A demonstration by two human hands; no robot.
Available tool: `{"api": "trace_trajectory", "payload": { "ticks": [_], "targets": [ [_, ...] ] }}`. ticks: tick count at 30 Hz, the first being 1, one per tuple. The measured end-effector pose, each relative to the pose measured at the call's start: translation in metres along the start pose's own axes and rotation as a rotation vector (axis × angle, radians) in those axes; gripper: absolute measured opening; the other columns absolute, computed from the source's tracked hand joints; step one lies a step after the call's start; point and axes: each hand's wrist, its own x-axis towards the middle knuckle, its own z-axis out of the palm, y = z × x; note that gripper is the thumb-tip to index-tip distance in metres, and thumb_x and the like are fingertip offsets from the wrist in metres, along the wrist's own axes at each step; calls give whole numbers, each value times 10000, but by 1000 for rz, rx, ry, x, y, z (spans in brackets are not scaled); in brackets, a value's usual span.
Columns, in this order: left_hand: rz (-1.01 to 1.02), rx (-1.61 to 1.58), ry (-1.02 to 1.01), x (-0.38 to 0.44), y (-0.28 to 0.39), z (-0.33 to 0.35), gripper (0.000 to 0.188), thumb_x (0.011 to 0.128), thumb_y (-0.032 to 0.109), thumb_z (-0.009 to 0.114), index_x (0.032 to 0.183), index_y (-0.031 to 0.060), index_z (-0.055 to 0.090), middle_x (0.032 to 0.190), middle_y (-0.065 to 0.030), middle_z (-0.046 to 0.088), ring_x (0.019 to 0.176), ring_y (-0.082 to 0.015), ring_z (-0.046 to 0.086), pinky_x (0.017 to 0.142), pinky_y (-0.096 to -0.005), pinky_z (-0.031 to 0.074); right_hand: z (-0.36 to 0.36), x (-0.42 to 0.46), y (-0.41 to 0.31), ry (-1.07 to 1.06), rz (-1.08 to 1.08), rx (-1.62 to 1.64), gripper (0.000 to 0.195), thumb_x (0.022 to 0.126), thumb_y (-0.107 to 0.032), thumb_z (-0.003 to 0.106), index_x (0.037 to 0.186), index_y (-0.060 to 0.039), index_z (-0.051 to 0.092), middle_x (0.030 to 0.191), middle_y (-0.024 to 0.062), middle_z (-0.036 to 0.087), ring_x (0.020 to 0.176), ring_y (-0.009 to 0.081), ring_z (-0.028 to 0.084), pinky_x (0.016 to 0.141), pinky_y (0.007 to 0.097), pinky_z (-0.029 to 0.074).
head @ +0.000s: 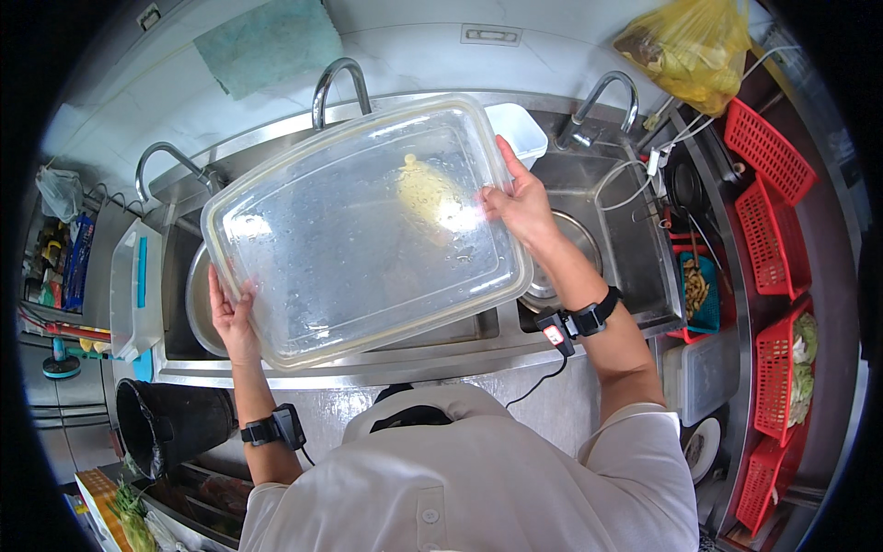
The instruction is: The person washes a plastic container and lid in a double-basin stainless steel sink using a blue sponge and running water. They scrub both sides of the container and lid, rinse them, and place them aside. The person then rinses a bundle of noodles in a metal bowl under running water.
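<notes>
A large, clear plastic lid or shallow container (331, 228), wet with droplets, is held tilted above a stainless steel sink. My left hand (232, 321) grips its lower left edge, thumb on top. My right hand (521, 200) pinches its right edge. Through the plastic shows a blurry yellow item (424, 196); whether it lies inside or beneath, I cannot tell. Under the left edge is part of a round metal basin (200, 303). Below my right forearm sits another round metal bowl (576, 241). A white plastic tub (517, 131) stands behind the clear piece's upper right corner.
Several curved faucets, one at the centre (341, 65), line the sink's back. A clear bin (136, 290) stands at the left, with a black bucket (176, 424) below. Red baskets (772, 234) fill the right shelf. A yellow bag (690, 52) hangs at the upper right near white cables.
</notes>
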Motion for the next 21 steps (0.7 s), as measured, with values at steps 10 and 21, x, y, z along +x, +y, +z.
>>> {"api": "trace_trajectory", "payload": {
  "ticks": [10, 21],
  "targets": [
    [-29, 48, 21, -2, -7, -4, 703, 823, -70, 567, 1456, 30, 277, 1390, -140, 473, 1085, -205, 598, 960, -310, 459, -7, 0, 15, -147, -164, 60, 794, 813, 155, 513, 1490, -184, 277, 1386, 86, 457, 1071, 148, 569, 861, 258, 485],
    [38, 78, 21, 2, 2, -3, 686, 842, -56, 568, 1454, 6, 265, 1410, -170, 441, 1010, -196, 636, 904, -299, 500, -10, 6, 19, -117, -228, -91, 783, 776, 251, 488, 1447, -136, 374, 1327, 26, 467, 1066, 135, 534, 888, 250, 478]
  ]
}}
